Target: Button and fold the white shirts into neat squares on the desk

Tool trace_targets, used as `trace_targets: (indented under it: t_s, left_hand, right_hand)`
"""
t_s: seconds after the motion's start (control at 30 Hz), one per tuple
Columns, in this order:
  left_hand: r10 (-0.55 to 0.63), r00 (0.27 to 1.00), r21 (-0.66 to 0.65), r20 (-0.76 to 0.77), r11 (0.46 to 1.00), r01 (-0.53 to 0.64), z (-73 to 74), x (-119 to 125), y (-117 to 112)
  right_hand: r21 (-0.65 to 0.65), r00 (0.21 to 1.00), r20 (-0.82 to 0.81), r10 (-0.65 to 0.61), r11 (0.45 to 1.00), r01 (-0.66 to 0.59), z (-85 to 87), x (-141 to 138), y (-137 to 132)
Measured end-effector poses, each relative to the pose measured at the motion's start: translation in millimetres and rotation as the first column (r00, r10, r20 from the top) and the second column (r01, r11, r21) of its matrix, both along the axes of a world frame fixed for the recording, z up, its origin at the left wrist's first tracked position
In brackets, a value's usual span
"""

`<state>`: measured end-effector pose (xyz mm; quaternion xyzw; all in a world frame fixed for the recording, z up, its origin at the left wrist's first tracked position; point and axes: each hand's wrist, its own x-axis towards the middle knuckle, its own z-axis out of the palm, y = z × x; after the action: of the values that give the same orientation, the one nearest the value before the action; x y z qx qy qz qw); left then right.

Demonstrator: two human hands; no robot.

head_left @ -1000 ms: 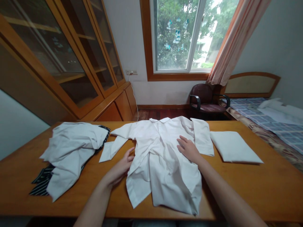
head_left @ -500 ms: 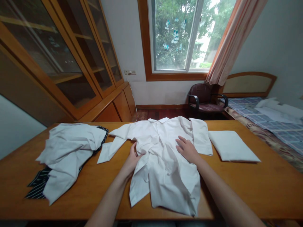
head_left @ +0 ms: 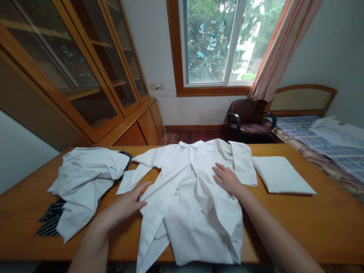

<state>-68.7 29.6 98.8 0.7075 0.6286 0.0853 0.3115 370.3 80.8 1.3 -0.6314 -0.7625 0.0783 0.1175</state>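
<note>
A white long-sleeved shirt (head_left: 196, 212) lies spread on the wooden table (head_left: 307, 227), collar at the far edge, creased down its front. One front panel fans out to the left, and its lower corner reaches past the near table edge. My left hand (head_left: 127, 204) is at that panel's left border, thumb and fingers apart, with nothing visibly gripped. My right hand (head_left: 226, 178) rests on the right side of the shirt, fingers stretched over the cloth. The right sleeve lies folded beyond it.
Left on the table is a crumpled white garment (head_left: 88, 170) over a dark striped cloth (head_left: 51, 220). A folded white cloth (head_left: 284, 176) lies at the right. Behind stand a glass-door cabinet (head_left: 125, 91), an armchair (head_left: 247, 117) and a bed (head_left: 321, 140).
My left hand has moved left and toward me, and its fingers have opened. The shirt's left front panel has spread out to the left. My right hand stays nearly in place.
</note>
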Motion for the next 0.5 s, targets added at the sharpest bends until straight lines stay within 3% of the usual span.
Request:
trace_targets:
  t_s: [0.13,0.27,0.4,0.5]
  left_hand:
    - [0.028,0.994,0.276,-0.108,0.961,0.003,18.6,30.9,4.0]
    - [-0.231,0.961,0.117,-0.155,0.961,0.25,23.5,67.3,3.7]
    - [-0.25,0.888,0.0,-0.386,0.962,0.272,6.1,97.7,0.8]
    - [-0.268,0.824,-0.033,-0.5,0.956,0.291,-7.2,112.0,0.2]
  right_hand:
    - [-0.001,0.994,-0.107,-0.007,1.0,0.007,9.6,-5.7,-5.5]
    - [0.047,0.934,-0.354,0.037,0.999,-0.022,36.3,-22.2,-16.9]
    - [-0.08,0.902,-0.4,0.162,0.974,-0.21,72.8,-43.7,-33.5]
    - [-0.219,0.925,-0.31,0.219,0.931,-0.294,88.4,-55.9,-45.4]
